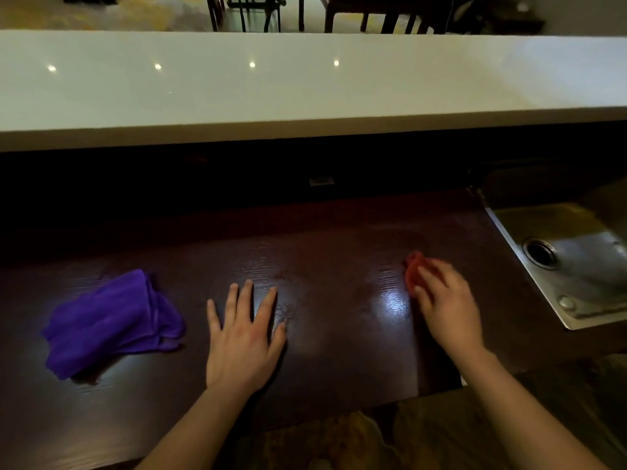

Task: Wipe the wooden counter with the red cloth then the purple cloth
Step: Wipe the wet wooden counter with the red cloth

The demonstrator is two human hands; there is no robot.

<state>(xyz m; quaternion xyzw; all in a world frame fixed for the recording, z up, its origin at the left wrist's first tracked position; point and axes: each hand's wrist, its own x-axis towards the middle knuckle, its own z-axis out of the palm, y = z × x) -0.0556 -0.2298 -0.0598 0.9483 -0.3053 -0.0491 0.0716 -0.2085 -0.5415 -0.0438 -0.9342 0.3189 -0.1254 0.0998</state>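
The dark wooden counter (325,266) stretches across the lower half of the view. My right hand (444,300) presses the red cloth (412,271) onto the counter at the right; most of the cloth is hidden under the fingers, and the hand looks blurred. My left hand (242,334) lies flat on the wood near the middle, fingers spread, holding nothing. The purple cloth (108,323) lies crumpled on the counter to the left of my left hand, apart from it.
A steel sink (556,262) with a round drain is set in at the right end of the counter. A raised white countertop (305,83) runs along the far side. Chairs stand on the floor beyond it.
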